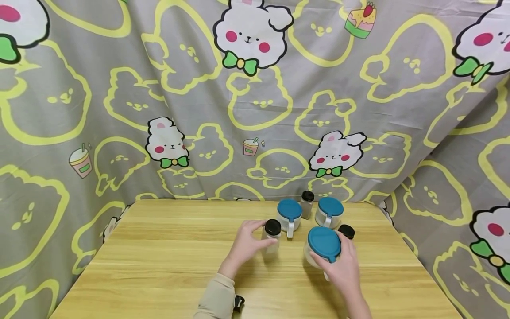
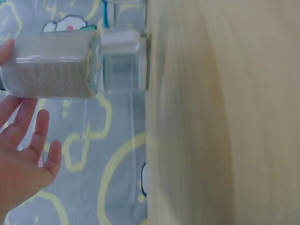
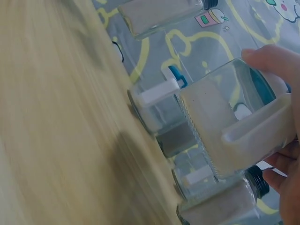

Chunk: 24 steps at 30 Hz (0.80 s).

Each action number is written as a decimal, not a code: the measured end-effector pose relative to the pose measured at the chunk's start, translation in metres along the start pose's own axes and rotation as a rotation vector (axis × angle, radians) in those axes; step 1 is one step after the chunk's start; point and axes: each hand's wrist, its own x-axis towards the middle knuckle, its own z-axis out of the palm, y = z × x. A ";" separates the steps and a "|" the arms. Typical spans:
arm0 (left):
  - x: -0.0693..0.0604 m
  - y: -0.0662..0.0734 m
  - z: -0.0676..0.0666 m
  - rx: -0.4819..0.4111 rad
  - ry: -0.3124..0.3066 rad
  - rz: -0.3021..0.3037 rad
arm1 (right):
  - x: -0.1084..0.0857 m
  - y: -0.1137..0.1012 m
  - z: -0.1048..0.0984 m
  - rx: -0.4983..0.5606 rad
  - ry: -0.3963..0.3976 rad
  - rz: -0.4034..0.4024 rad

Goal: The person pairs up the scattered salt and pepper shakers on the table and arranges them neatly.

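My left hand [image 1: 246, 243] pinches a clear glass spice jar [image 1: 271, 244] with a black lid between thumb and fingers. In the left wrist view the jar [image 2: 51, 70] is raised off the table and holds a brownish powder. My right hand [image 1: 343, 269] grips a glass seasoning pot [image 1: 310, 256] with a blue lid and clear handle. The right wrist view shows this pot [image 3: 211, 117], with pale contents, held above the table. Close by the right fingers stands another black-lidded jar [image 1: 346, 231]; whether they touch it, I cannot tell.
Toward the back of the wooden table [image 1: 159, 257] stand two blue-lidded pots [image 1: 289, 221] [image 1: 330, 217], with a black-lidded jar [image 1: 306, 207] between them. A grey patterned curtain [image 1: 199, 102] hangs behind the table and along its sides.
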 end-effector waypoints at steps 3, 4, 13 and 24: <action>0.001 -0.003 -0.006 -0.014 -0.010 -0.033 | 0.001 -0.004 0.003 0.015 -0.013 -0.007; 0.001 -0.004 -0.008 -0.013 -0.013 -0.045 | 0.002 -0.005 0.005 0.021 -0.015 -0.012; 0.002 -0.012 -0.020 -0.018 0.012 -0.069 | 0.007 -0.016 0.019 0.054 -0.040 -0.046; 0.001 -0.023 -0.038 -0.045 0.037 -0.113 | 0.011 -0.034 0.039 0.103 -0.037 -0.083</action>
